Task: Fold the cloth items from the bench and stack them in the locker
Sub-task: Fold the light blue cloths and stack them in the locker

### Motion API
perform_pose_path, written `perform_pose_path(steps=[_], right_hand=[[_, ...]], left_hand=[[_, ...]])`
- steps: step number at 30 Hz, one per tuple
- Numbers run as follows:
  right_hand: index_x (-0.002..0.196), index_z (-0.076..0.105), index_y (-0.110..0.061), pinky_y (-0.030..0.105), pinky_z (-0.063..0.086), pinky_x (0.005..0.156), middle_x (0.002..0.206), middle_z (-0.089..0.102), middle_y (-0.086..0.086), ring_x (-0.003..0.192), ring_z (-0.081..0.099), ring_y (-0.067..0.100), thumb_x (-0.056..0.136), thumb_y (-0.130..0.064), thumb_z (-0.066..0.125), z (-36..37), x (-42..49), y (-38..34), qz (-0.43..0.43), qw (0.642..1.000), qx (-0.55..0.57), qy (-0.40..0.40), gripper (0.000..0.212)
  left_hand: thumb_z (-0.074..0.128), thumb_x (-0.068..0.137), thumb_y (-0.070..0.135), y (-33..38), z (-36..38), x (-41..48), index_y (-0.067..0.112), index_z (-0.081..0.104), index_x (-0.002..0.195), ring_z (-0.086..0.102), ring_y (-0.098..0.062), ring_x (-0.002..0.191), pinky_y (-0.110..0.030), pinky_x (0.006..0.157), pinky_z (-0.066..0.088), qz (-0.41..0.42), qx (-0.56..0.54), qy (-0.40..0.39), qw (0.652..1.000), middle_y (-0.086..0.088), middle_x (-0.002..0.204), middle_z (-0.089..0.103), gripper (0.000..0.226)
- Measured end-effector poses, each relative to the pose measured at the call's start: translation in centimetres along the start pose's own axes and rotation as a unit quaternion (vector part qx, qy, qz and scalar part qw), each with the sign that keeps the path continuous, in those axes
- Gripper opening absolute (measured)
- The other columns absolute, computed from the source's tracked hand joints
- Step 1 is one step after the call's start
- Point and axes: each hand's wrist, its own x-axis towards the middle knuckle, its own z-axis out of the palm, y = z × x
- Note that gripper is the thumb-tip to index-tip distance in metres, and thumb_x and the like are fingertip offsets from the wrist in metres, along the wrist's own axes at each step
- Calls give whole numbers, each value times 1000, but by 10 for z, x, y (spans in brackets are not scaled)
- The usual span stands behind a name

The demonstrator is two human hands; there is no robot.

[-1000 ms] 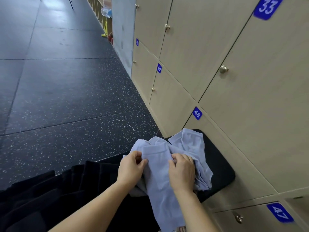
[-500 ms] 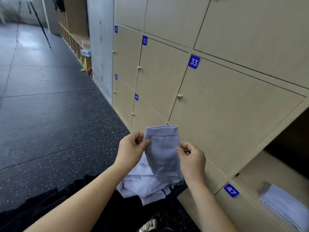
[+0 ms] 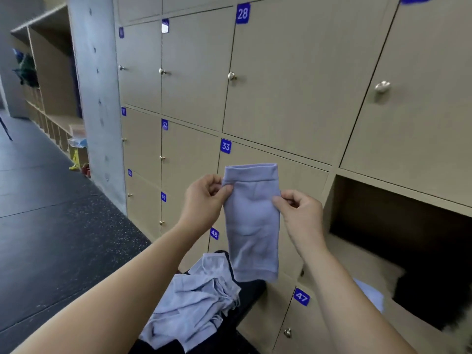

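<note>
head view: the left grip pinches the left edge of a pale lilac cloth between thumb and curled fingers, just under its banded top hem. the right grip pinches the right edge a little lower, thumb and forefinger closed on the fabric. the cloth hangs upright between the two grips, held in the air in front of the locker doors, a narrow flat piece with its lower end free. below it and to the left, a crumpled pile of cloths of the same colour lies on a black bench that stands against the lockers; the hanging end is apart from the pile. to the right, past the right forearm, an open locker shows a dark inside, and a pale cloth lies in it, blurred and partly hidden by the forearm. blue number tags mark the doors: 33 above the held cloth, 48 beside the left forearm, 47 below the open locker. a grey concrete pillar stands at the lockers' left end, beside a dark speckled floor.
</note>
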Motion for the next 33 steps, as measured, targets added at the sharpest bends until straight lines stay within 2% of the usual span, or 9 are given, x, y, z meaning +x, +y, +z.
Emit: perform_pose_path(steps=[6,10,14,18,20,22,27,30,33], right_hand=[[88,72,-14,15,50,64,81,71,-1,70,62,2,82,-8,73,-43,7,-26,-30,998,61,20,8],[96,72,-6,20,51,65,82,72,2,72,64,6,78,-5,75,-59,8,-25,-20,995,82,-45,17],[80,70,4,32,45,64,72,67,8,67,59,15,81,-8,73,-65,12,-20,-3,995,59,-77,12],[75,75,-7,28,46,67,75,67,5,73,58,12,81,-2,70,-70,20,-44,-10,989,132,-61,9],[62,73,-18,17,45,62,67,64,-6,66,53,3,81,5,68,-72,25,-56,-37,991,118,-58,31],[55,69,-21,15,42,55,61,61,-13,58,49,0,78,7,64,-76,28,-65,-49,991,99,-71,36],[88,74,-6,17,51,68,85,76,-3,77,68,4,85,14,57,-86,31,-73,-69,988,77,-115,27],[92,74,-6,13,49,72,91,75,-6,84,68,2,86,9,60,-90,32,-67,-80,989,65,-106,21],[98,73,-1,10,48,71,95,73,-3,84,68,-1,87,7,61,-91,34,-59,-67,991,69,-87,18]], left_hand=[[67,88,10,51,23,7,8,67,87,59,-17,73,-44,76,53,56,-52,-16,997,-26,83,67,2],[64,79,23,83,33,9,3,66,89,58,-17,75,-41,76,52,88,-97,-36,991,-30,85,66,23],[67,78,26,105,36,9,7,67,91,63,-16,78,-43,82,55,108,-116,-51,986,-24,85,70,23],[82,73,14,112,32,6,8,65,105,69,-7,87,-22,80,55,86,-144,-158,973,3,89,75,37],[84,71,4,110,30,5,15,67,102,67,3,77,-10,69,49,66,-66,-231,968,15,82,74,37],[67,83,-4,105,29,7,20,70,85,56,5,56,-9,55,43,49,-3,-241,969,17,63,67,24],[53,76,3,98,30,12,14,77,87,57,-21,68,-28,59,44,-21,-116,-247,962,-16,79,70,29],[56,78,7,93,33,14,18,79,82,49,-19,59,-24,53,37,-49,-154,-260,952,-6,70,66,26],[55,93,-2,84,35,18,8,77,96,56,-19,66,-21,58,48,-64,-160,-261,950,-9,81,68,24]])
